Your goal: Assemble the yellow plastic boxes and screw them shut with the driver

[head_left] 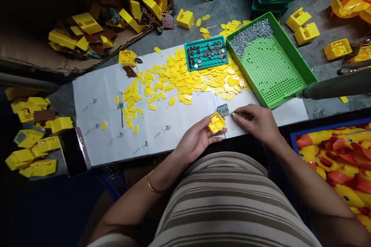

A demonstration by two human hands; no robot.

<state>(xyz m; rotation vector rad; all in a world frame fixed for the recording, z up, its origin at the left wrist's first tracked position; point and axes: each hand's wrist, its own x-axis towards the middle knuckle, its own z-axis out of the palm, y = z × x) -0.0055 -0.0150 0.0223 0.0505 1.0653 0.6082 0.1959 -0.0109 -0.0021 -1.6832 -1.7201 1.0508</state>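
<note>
My left hand (193,139) is closed around a small yellow plastic housing (216,124), its hollow side with a round recess facing up. Just beyond the housing is a small greenish circuit board (223,110); whether it is joined to the housing I cannot tell. To the right, my right hand (257,122) pinches a small shiny metal part (233,114) between thumb and fingertips, apart from the housing. Farther back, a teal ridged tray (207,53) of small round metal pieces lies among many loose yellow plastic tabs (182,81).
A green perforated basket (304,81) with small metal screws stands at the right, a dark bar (336,85) reaching over its edge. A screwdriver (121,110) and phone (74,150) lie left. A cardboard box (139,42) holds yellow housings. Yellow ducks (342,162) fill a crate lower right.
</note>
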